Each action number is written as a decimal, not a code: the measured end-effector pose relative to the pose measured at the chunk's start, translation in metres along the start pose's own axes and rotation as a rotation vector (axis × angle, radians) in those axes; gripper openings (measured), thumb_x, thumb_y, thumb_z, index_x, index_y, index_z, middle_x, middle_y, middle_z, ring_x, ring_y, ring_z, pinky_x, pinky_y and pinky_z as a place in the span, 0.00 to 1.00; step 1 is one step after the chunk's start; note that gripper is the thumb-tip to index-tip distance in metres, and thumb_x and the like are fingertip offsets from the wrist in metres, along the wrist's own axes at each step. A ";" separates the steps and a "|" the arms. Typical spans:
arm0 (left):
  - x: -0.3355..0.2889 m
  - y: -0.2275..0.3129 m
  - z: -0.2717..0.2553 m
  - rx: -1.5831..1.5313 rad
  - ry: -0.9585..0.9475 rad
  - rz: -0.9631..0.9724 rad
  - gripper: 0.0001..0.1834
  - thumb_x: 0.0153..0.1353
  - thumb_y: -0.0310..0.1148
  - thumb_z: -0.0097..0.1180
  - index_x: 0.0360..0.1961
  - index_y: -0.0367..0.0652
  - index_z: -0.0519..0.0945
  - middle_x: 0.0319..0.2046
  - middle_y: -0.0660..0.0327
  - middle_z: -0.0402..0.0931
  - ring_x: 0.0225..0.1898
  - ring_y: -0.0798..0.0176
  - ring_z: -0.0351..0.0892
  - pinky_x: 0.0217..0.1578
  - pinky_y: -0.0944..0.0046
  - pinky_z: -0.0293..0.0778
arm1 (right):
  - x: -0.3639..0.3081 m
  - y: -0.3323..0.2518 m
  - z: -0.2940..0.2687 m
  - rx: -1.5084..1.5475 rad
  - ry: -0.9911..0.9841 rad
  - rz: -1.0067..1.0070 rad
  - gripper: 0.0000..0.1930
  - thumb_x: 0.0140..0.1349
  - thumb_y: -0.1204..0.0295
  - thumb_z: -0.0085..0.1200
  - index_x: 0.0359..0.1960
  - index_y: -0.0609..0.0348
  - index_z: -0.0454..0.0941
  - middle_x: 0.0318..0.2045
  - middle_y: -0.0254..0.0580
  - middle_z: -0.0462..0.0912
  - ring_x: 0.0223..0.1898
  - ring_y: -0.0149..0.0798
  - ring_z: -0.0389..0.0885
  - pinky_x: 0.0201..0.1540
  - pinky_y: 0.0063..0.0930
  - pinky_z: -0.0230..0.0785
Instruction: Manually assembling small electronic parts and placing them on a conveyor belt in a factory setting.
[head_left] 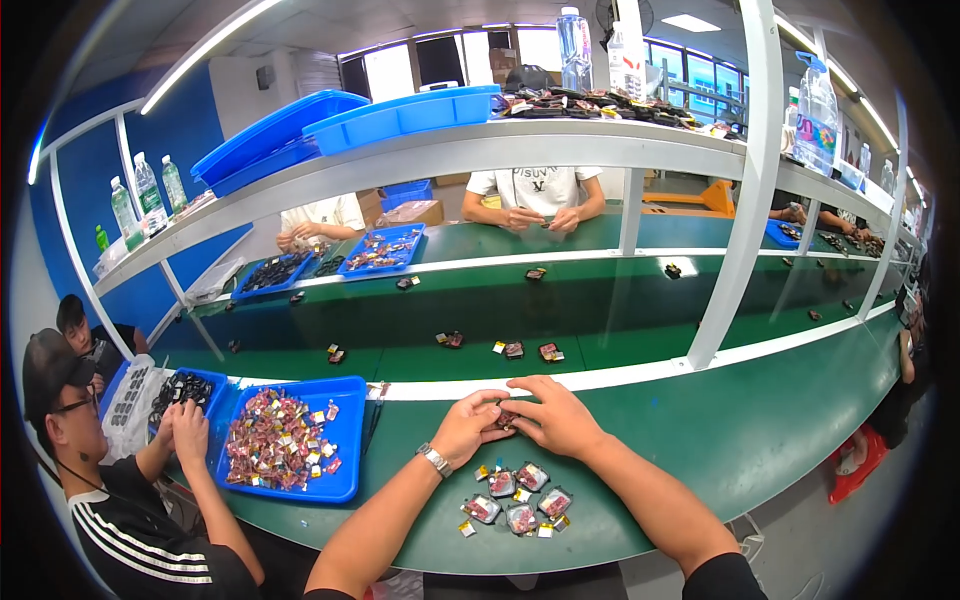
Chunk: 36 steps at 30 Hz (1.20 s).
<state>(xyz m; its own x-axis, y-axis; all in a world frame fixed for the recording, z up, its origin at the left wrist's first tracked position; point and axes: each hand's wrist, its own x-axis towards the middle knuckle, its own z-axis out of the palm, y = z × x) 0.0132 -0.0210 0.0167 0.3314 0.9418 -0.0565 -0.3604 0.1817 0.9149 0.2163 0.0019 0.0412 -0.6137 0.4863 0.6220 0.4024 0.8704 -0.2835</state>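
Observation:
My left hand (465, 428), with a metal watch on its wrist, and my right hand (556, 418) meet over the green bench. Their fingers are closed round a small dark electronic module (507, 421), mostly hidden by the fingers. Just below my hands lies a cluster of similar modules (521, 517), with reddish circuit boards in dark, rounded housings. Small silver and yellow battery cells (467, 528) lie among and around them.
To the left, a blue tray (357, 440) holds a heap of red boards with cells. Beside it a co-worker (130, 510) handles small parts. Beyond a white rail (420, 389), scattered modules (514, 350) lie on a green belt. White posts (735, 250) support an overhead shelf (450, 143).

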 end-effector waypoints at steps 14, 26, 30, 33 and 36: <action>0.003 -0.001 -0.009 0.019 -0.054 0.021 0.19 0.64 0.21 0.50 0.56 0.41 0.67 0.50 0.57 0.75 0.52 0.63 0.76 0.55 0.59 0.74 | 0.001 0.004 0.010 0.121 -0.040 0.095 0.06 0.54 0.72 0.61 0.33 0.58 0.81 0.51 0.42 0.75 0.55 0.47 0.70 0.57 0.38 0.65; 0.002 -0.001 -0.013 0.064 -0.115 0.012 0.21 0.64 0.21 0.51 0.58 0.41 0.66 0.52 0.58 0.73 0.52 0.64 0.76 0.55 0.61 0.74 | -0.003 0.000 0.010 0.295 -0.030 0.157 0.05 0.55 0.71 0.59 0.31 0.57 0.82 0.51 0.41 0.76 0.56 0.46 0.70 0.58 0.36 0.65; 0.001 0.000 -0.012 0.010 -0.114 0.017 0.18 0.66 0.24 0.49 0.57 0.42 0.67 0.51 0.58 0.74 0.52 0.64 0.76 0.54 0.61 0.74 | -0.001 -0.005 0.010 0.272 0.057 0.203 0.05 0.55 0.71 0.59 0.31 0.57 0.82 0.51 0.42 0.76 0.56 0.45 0.70 0.57 0.36 0.65; 0.000 -0.001 -0.010 0.000 -0.103 0.014 0.17 0.67 0.25 0.46 0.57 0.41 0.66 0.50 0.57 0.74 0.52 0.63 0.76 0.55 0.61 0.74 | -0.002 -0.007 0.017 0.217 0.116 0.247 0.05 0.53 0.72 0.61 0.32 0.56 0.82 0.50 0.41 0.76 0.56 0.45 0.71 0.57 0.36 0.66; -0.001 0.000 -0.009 0.010 -0.100 0.025 0.16 0.69 0.25 0.43 0.57 0.40 0.66 0.51 0.56 0.74 0.52 0.62 0.76 0.55 0.61 0.74 | -0.003 -0.009 0.026 0.185 0.150 0.235 0.05 0.53 0.72 0.62 0.32 0.56 0.83 0.50 0.40 0.77 0.55 0.45 0.72 0.55 0.36 0.67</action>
<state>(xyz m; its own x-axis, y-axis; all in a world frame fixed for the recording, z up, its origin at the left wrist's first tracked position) 0.0048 -0.0191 0.0133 0.4081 0.9129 0.0067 -0.3613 0.1548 0.9195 0.1974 -0.0053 0.0230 -0.4060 0.6709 0.6205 0.3827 0.7414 -0.5512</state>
